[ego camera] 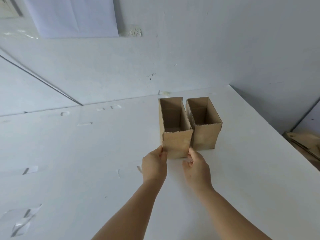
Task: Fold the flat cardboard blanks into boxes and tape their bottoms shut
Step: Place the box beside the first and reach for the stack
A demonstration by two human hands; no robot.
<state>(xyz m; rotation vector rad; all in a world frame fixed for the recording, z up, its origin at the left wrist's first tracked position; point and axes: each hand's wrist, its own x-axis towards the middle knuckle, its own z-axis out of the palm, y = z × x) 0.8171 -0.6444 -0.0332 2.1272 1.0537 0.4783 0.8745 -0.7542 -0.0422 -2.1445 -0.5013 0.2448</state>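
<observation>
Both boxes, the near box point(174, 144) and the far box point(205, 135), are plain brown corrugated cardboard, matt and a little rough, with wavy cut edges at the rims. The counter point(86, 153) is white, smooth and matt, with glossy clear tape scraps point(22, 220). Flat cardboard sheets point(306, 144) look matt too.

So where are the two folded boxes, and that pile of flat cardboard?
Left box point(175, 142), head view: its near wall, between both hands.
Right box point(205, 137), head view: its near wall.
Flat cardboard pile point(306, 143), head view: top sheet, far right edge.
</observation>
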